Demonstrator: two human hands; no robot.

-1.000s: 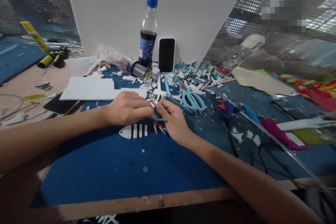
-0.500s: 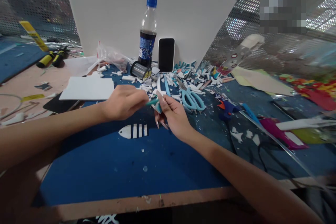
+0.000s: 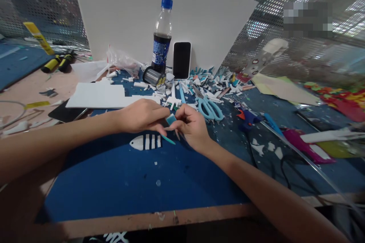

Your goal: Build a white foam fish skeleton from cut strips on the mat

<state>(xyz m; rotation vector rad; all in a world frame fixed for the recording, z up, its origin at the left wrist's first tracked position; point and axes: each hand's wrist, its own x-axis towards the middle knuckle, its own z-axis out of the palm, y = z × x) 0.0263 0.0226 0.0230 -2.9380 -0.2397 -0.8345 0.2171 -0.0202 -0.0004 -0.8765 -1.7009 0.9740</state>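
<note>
Left fingers (image 3: 158, 114) pinch teal strip (image 3: 169, 139); right fingers (image 3: 176, 124), blue piece (image 3: 171, 119). Bottle (image 3: 161, 51) part-full, dark liquid (image 3: 162, 38).

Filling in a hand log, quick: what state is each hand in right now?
Left hand: closed, apparently holding the thin teal strip.
Right hand: closed, pinching the small light-blue piece.
</note>
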